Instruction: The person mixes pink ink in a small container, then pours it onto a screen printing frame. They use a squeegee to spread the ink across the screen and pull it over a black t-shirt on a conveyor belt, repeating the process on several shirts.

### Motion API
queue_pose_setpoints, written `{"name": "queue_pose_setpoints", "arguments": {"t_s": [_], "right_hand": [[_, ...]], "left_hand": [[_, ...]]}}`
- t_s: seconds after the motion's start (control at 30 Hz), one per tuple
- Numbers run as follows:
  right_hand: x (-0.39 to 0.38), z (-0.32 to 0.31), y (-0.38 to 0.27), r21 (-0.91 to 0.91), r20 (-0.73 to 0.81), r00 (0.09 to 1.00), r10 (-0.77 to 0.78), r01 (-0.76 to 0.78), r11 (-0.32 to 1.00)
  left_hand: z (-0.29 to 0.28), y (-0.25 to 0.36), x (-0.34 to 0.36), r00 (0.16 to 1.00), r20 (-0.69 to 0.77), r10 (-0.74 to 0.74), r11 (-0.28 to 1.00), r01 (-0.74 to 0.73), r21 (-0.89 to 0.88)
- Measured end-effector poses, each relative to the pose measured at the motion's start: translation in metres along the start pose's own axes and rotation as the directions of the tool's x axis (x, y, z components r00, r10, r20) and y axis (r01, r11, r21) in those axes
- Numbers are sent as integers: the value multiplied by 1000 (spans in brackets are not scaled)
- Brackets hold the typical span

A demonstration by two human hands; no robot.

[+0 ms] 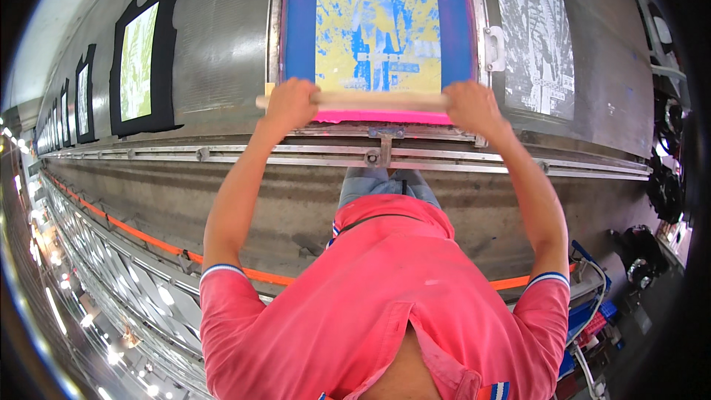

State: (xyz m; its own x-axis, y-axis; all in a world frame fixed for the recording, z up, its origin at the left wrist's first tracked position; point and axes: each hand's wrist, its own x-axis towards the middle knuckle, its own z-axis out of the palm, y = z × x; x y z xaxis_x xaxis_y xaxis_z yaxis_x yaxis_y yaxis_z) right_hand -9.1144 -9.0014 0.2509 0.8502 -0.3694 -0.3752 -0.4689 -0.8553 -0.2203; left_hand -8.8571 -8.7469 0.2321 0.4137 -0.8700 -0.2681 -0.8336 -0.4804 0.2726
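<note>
Both my hands grip a wide wooden squeegee [381, 101] laid across the near end of a printing screen. My left hand [292, 106] is closed round its left part, a short end sticking out beyond it. Round the right end my right hand [474, 107] is closed. Bright pink ink [378, 116] lies in a strip along the squeegee's near side. Beyond it, the blue printing screen [453, 22] carries a yellow and blue stencil picture [378, 22] inside a metal frame [275, 22]. What lies under the screen is hidden.
Left of the screen, black fabric pieces [164, 44] with pale prints lie in a row along the metal table [222, 52]. A grey printed picture [537, 37] lies to the right. A metal rail [311, 154] runs along the near edge; an orange strip [133, 228] runs behind me.
</note>
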Motion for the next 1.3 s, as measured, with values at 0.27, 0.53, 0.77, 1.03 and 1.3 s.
{"name": "queue_pose_setpoints", "arguments": {"t_s": [0.27,0.53,0.77,1.03,1.3], "right_hand": [[65,27,34,95,286,957,38,-68,993],[85,37,36,155,422,904,71,-149,977],[122,-6,50,333,629,770,-108,-141,932],[230,-133,78,306,503,860,-84,-86,948],[376,-148,146,-141,-242,970,-7,-28,990]], "left_hand": [[-1,-2,69,879,466,-96,992,121,-23],[25,-25,88,844,535,-48,989,116,-95],[12,-41,134,667,741,71,960,155,-232],[-119,-55,269,773,629,82,988,20,-152],[-129,-93,415,988,-152,22,998,-12,64]]}}
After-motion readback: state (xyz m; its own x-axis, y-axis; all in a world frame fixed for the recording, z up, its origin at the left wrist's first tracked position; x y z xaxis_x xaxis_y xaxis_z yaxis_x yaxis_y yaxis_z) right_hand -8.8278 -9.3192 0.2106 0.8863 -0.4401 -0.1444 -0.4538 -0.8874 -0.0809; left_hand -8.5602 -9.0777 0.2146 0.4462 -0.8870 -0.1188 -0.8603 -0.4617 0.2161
